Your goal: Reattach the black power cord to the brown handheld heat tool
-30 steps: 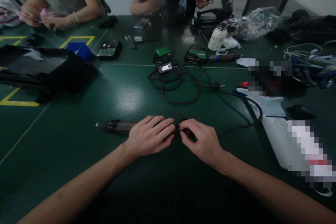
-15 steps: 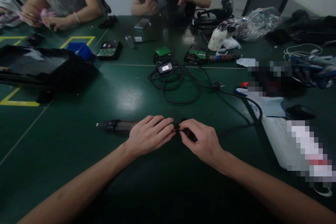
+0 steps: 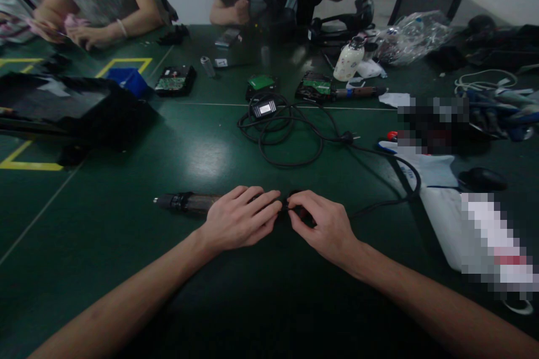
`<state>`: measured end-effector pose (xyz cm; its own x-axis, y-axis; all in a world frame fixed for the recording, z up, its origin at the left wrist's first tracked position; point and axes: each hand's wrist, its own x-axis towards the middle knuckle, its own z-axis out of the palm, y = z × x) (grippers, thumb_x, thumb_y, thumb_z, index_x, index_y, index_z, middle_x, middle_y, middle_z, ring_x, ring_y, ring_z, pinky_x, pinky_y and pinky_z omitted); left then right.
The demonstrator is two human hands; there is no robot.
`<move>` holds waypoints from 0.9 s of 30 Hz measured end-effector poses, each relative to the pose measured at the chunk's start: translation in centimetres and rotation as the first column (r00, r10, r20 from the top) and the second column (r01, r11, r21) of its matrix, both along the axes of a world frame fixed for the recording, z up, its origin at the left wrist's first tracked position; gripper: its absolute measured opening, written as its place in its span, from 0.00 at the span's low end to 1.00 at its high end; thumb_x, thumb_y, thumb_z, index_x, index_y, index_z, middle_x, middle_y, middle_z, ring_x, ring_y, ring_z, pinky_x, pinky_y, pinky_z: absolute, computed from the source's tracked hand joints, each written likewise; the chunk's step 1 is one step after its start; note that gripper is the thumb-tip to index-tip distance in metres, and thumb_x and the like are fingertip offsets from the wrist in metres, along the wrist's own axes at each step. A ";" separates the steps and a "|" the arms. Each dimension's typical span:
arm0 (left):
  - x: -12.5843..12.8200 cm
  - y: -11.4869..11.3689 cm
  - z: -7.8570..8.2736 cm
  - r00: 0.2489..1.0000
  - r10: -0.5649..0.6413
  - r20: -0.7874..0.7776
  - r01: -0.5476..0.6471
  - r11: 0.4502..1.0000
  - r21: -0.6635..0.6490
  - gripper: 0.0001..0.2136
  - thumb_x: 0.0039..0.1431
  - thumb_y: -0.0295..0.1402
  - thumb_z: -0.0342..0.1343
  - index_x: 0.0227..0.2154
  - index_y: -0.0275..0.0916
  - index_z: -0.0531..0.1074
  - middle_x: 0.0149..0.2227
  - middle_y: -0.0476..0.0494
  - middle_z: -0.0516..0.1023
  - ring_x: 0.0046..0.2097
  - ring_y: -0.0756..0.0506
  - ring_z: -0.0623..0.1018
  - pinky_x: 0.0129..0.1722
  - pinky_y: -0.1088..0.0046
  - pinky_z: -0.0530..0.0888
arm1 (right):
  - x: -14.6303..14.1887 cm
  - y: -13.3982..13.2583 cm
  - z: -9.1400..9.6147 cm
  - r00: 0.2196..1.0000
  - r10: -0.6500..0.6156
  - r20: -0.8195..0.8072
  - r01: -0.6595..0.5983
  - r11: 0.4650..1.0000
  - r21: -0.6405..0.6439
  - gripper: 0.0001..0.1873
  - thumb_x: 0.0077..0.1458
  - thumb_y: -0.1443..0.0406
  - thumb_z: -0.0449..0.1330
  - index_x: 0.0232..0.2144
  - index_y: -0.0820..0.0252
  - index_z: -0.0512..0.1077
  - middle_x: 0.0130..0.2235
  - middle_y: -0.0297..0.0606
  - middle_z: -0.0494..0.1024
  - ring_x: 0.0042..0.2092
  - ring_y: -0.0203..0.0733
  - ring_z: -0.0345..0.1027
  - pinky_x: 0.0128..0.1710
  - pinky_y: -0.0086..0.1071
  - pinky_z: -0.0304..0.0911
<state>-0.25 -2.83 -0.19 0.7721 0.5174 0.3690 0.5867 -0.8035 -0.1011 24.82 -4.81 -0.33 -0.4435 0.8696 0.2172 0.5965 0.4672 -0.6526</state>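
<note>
An electric screwdriver [image 3: 196, 202] lies on the green table in front of me, its metal tip pointing left. My left hand [image 3: 242, 216] is wrapped over the tool's rear part from above and hides most of it. At that rear end my right hand [image 3: 322, 224] pinches a small dark cable connector [image 3: 285, 205] between thumb and forefinger. The fingertips of both hands nearly meet there, and whether the connector is seated in the tool I cannot tell. From beneath the right hand a black power cable [image 3: 381, 206] runs out to the right.
Beyond my hands lie the coiled cable with its adapter [image 3: 264, 108] and plug [image 3: 348, 137]. Hard drives [image 3: 176, 79], a second screwdriver [image 3: 362, 92] and a bottle [image 3: 349, 60] stand farther back. A black tray [image 3: 54, 106] is left, gloves [image 3: 433, 171] right. Two people sit opposite.
My left fingertips have shifted slightly right, closer to the connector; my right hand is nearly still. Across the table, one person's hand has risen, holding something dark.
</note>
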 end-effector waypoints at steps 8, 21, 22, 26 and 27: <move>0.1 0.0 0.1 1.000 0.010 -0.008 -0.010 1.000 0.023 0.12 0.69 0.39 0.59 0.51 0.41 0.76 0.59 0.47 0.79 0.51 0.42 0.78 0.44 0.63 0.73 | -0.1 0.0 -0.2 1.000 -0.008 -0.015 0.008 1.000 0.003 0.07 0.66 0.68 0.60 0.45 0.55 0.72 0.44 0.36 0.80 0.42 0.41 0.76 0.41 0.33 0.69; 0.1 0.1 0.1 1.000 -0.014 -0.010 0.014 1.000 0.015 0.13 0.69 0.38 0.58 0.52 0.42 0.76 0.57 0.47 0.80 0.51 0.42 0.79 0.45 0.63 0.73 | 0.0 0.0 -0.1 1.000 -0.008 0.005 0.008 1.000 -0.002 0.07 0.66 0.68 0.60 0.46 0.55 0.72 0.44 0.36 0.80 0.41 0.40 0.76 0.40 0.32 0.69; 0.1 0.1 0.1 1.000 -0.023 -0.011 0.023 1.000 0.010 0.13 0.68 0.38 0.58 0.53 0.42 0.75 0.57 0.46 0.80 0.51 0.42 0.79 0.45 0.63 0.73 | 0.0 0.0 -0.1 1.000 -0.006 0.004 0.006 1.000 -0.002 0.07 0.66 0.68 0.60 0.46 0.55 0.72 0.45 0.36 0.80 0.42 0.40 0.76 0.40 0.32 0.69; 0.1 0.1 0.0 1.000 0.000 -0.006 0.001 1.000 0.018 0.12 0.69 0.38 0.58 0.52 0.41 0.75 0.54 0.46 0.81 0.50 0.43 0.79 0.45 0.64 0.73 | 0.0 0.0 0.1 1.000 0.001 0.001 -0.001 1.000 -0.004 0.06 0.67 0.68 0.59 0.46 0.55 0.72 0.45 0.37 0.80 0.42 0.41 0.76 0.41 0.33 0.70; 0.1 0.1 0.0 1.000 0.010 -0.004 -0.010 1.000 0.020 0.12 0.69 0.38 0.58 0.51 0.40 0.76 0.54 0.45 0.82 0.50 0.43 0.79 0.44 0.64 0.73 | 0.0 0.0 0.1 1.000 0.002 0.002 -0.002 1.000 -0.002 0.06 0.67 0.68 0.59 0.46 0.55 0.72 0.45 0.38 0.80 0.42 0.41 0.76 0.41 0.33 0.70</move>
